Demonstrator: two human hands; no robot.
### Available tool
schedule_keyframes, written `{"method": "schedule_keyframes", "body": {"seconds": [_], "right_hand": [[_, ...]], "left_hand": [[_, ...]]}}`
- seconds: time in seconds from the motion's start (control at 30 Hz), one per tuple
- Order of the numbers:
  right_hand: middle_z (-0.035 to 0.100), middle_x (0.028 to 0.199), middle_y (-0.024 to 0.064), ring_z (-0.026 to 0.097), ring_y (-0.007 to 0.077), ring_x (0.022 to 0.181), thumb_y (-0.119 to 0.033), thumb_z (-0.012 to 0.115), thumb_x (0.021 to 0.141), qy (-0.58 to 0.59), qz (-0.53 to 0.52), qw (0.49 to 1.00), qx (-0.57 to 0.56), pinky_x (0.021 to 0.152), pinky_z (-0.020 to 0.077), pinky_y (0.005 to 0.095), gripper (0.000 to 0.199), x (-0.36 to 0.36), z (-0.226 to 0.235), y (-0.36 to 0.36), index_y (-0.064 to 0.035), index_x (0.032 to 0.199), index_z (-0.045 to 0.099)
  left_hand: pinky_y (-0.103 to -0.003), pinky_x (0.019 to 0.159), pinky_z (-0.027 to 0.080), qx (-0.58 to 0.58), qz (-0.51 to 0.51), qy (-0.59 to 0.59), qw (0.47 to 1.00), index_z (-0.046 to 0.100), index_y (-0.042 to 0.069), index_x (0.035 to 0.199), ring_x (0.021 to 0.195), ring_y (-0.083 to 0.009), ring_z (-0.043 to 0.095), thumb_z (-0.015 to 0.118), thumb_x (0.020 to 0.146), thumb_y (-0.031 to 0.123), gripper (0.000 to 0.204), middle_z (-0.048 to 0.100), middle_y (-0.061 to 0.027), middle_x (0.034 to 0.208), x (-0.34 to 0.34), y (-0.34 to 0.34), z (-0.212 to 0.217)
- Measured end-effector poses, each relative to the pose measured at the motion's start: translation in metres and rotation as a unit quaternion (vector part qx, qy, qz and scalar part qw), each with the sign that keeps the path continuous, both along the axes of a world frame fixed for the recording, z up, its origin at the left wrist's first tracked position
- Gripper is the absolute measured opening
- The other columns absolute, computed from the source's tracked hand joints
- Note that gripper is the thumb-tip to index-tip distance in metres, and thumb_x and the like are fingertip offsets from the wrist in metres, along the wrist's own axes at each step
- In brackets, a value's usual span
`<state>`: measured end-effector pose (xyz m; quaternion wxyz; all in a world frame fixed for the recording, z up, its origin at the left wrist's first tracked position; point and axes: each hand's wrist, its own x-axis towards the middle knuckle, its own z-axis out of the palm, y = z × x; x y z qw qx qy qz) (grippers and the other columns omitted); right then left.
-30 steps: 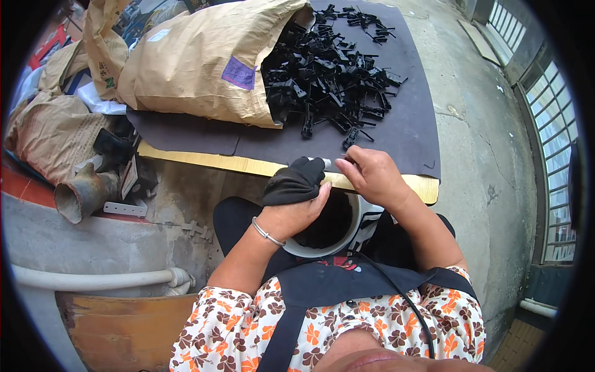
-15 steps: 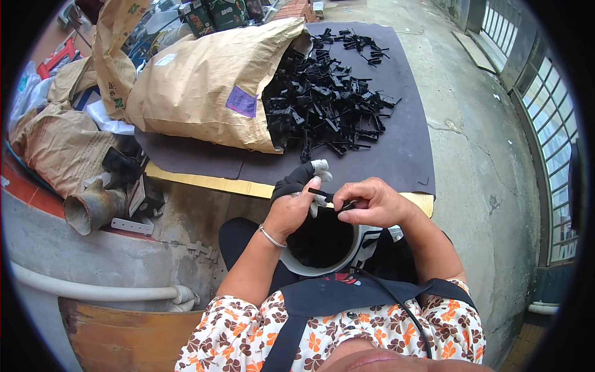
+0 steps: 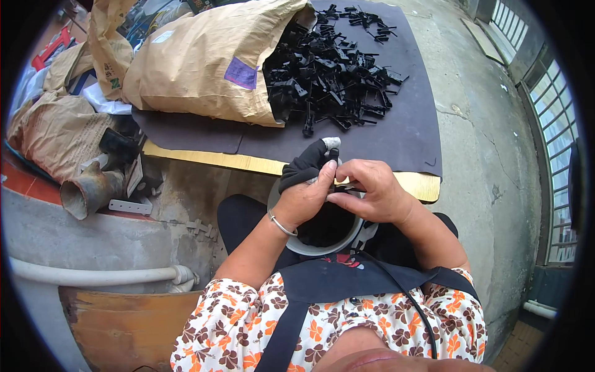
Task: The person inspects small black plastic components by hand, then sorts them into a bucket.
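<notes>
My left hand (image 3: 305, 193), partly covered by a black glove with pale fingertips, closes round a small black plastic part (image 3: 334, 155) that sticks up past the thumb. Close against it, my right hand (image 3: 375, 193) is bare and pinches a thin dark piece at the same part; the fingers hide most of it. Both hands are above a round bucket (image 3: 310, 250) with a pale rim and a dark inside, between my knees. Beyond them, a heap of similar black plastic parts (image 3: 334, 77) spills from a brown paper sack (image 3: 192, 74) lying on its side.
The sack and heap lie on a dark-covered table (image 3: 409, 139) with a yellow front edge (image 3: 235, 160). To the left are another brown sack (image 3: 59, 133), a rusty pipe piece (image 3: 90, 191) and a white pipe (image 3: 99, 274). A barred window (image 3: 555, 124) stands at right.
The black part has turned from lying across between my hands to standing up in my left hand. My hands have come closer together, and the view has shifted slightly.
</notes>
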<state>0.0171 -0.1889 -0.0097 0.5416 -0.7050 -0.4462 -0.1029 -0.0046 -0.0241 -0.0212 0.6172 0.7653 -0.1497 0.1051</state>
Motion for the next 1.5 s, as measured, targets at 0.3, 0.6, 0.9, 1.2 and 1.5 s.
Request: {"method": "schedule_keyframes", "body": {"seconds": [0.3,0.6,0.9,1.2,1.5], "right_hand": [[0.044,0.063,-0.0034,0.037,0.0042,0.059,-0.009,0.06,0.087,0.222,-0.09,0.969,0.067,0.051,0.0334,0.0214,0.016,0.009,-0.012,0.008,-0.0025,0.077,0.05],[0.046,0.06,0.0154,0.039,0.0229,0.053,-0.015,0.053,0.091,0.165,-0.103,0.976,-0.095,0.053,0.0394,0.0324,0.022,0.003,-0.002,0.0,0.0017,0.078,0.052],[0.051,0.063,0.009,0.043,0.0136,0.058,-0.014,0.05,0.092,0.24,-0.055,0.969,-0.025,0.056,0.0411,0.0299,0.021,-0.01,-0.049,0.023,0.0021,0.081,0.054],[0.063,0.075,0.0147,0.063,0.0253,0.069,-0.017,0.061,0.085,0.216,-0.066,0.972,-0.068,0.064,0.0485,0.0341,0.017,-0.012,-0.04,0.0,-0.0006,0.09,0.062],[0.061,0.07,0.0084,0.058,0.0156,0.061,-0.005,0.064,0.081,0.107,-0.035,0.994,-0.002,0.056,0.0455,0.0262,0.006,-0.008,-0.038,-0.008,-0.0012,0.085,0.064]], "left_hand": [[-0.023,0.065,0.047,0.019,-0.053,0.027,0.998,0.052,-0.002,0.117,0.071,-0.0076,0.056,0.057,0.086,0.007,0.034,0.064,-0.0055,0.09,-0.005,0.002,0.01],[-0.03,0.077,0.049,0.114,0.026,-0.063,0.991,0.056,-0.003,0.111,0.085,-0.022,0.063,0.057,0.082,0.006,0.031,0.064,-0.0142,0.098,-0.004,-0.002,-0.003],[-0.036,0.079,0.048,0.244,0.077,-0.119,0.959,0.055,-0.001,0.11,0.089,-0.0313,0.06,0.054,0.08,0.002,0.03,0.06,-0.0185,0.101,-0.029,0.003,-0.017],[-0.021,0.057,0.042,-0.092,0.01,0.123,0.988,0.051,0.0,0.118,0.065,-0.006,0.049,0.051,0.09,0.006,0.029,0.059,-0.0045,0.089,-0.031,0.015,-0.007],[-0.02,0.055,0.042,-0.036,-0.044,0.221,0.974,0.049,-0.003,0.119,0.062,-0.0061,0.049,0.047,0.088,0.006,0.032,0.058,-0.0031,0.083,-0.037,0.008,-0.008]]}}
